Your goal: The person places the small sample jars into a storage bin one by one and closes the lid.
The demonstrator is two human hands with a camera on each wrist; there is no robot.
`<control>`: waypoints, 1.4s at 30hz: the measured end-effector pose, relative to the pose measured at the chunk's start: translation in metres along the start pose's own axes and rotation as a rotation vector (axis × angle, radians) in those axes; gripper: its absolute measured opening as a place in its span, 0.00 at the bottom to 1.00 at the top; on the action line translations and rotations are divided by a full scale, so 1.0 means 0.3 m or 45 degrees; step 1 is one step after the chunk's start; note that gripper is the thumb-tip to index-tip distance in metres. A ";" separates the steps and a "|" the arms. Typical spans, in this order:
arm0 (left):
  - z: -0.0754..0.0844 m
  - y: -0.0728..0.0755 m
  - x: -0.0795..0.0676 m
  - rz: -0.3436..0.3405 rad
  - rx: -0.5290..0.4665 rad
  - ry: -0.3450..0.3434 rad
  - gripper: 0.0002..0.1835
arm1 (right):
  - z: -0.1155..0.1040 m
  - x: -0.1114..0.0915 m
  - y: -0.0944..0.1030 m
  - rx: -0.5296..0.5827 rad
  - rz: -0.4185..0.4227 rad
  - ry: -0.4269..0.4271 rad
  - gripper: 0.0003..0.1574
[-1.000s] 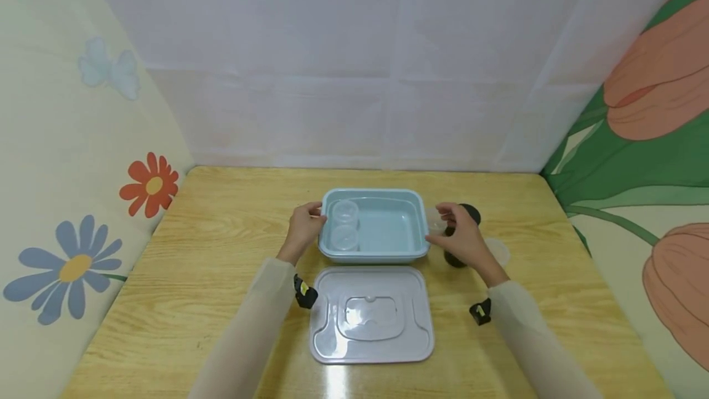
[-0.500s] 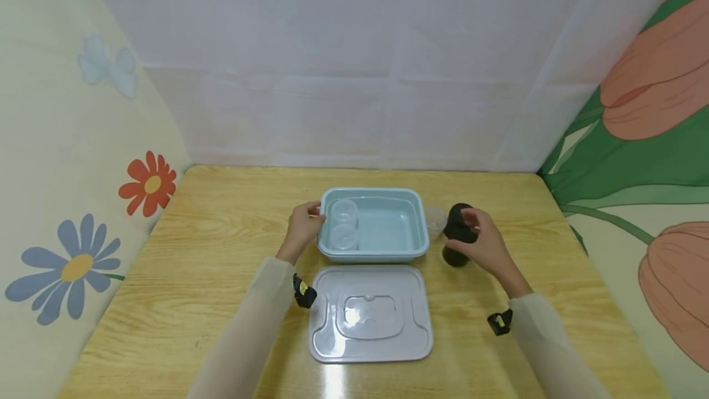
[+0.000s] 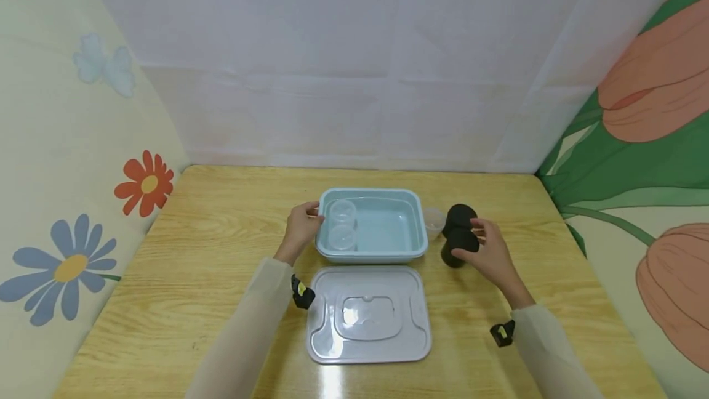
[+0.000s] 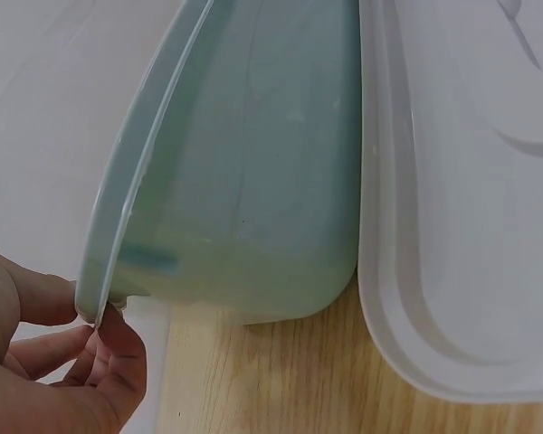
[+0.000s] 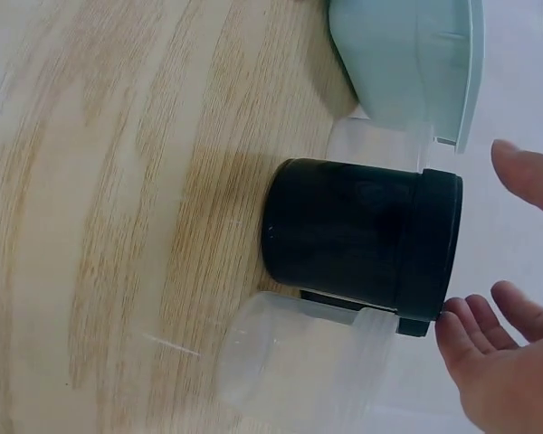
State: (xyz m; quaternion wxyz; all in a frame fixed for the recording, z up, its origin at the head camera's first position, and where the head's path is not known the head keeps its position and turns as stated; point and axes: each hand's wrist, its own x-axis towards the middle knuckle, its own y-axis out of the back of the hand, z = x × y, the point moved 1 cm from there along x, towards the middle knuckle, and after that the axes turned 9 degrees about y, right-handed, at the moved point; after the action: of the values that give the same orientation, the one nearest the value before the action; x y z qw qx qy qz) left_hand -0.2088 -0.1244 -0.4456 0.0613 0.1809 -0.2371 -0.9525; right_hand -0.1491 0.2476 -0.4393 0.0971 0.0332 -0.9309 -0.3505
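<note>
My left hand [image 3: 301, 226] pinches the left rim of a light-blue plastic basin [image 3: 388, 255]; in the left wrist view the thumb and fingers are on the rim [image 4: 109, 244]. Inside the basin, two clear lidded jars [image 3: 343, 236] stand along its left side. My right hand [image 3: 493, 257] is spread around the lid of the nearer black jar [image 3: 458, 251]. In the right wrist view a fingertip is right at this jar's lid [image 5: 434, 244], while the thumb stands apart from it. Another black jar [image 3: 460, 214] stands just behind.
A clear jar [image 3: 434, 221] stands between the basin and the black jars. Beside the black jar in the right wrist view is another clear jar [image 5: 294, 362]. A pale rectangular lid [image 3: 368, 316] lies in front of the basin on the wooden table [image 3: 221, 245].
My right hand has moved from beside the basin's right edge, rightward and nearer to me, over to the nearer black jar. The left hand stays on the basin rim.
</note>
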 end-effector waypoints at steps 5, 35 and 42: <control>0.000 -0.004 0.003 -0.003 -0.002 0.009 0.23 | 0.016 0.000 -0.001 0.000 -0.001 -0.052 0.47; -0.001 0.001 0.001 -0.020 0.006 0.039 0.24 | 0.027 -0.017 -0.055 0.012 -0.127 -0.061 0.46; -0.004 0.002 0.006 -0.017 0.003 0.019 0.23 | 0.027 -0.024 -0.077 0.043 -0.162 -0.037 0.49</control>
State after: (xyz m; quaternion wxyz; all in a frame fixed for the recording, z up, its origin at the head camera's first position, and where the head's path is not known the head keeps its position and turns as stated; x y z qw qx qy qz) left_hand -0.2100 -0.1260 -0.4469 0.0566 0.1896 -0.2367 -0.9512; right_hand -0.1437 0.2364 -0.4615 0.0606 0.0889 -0.9340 -0.3406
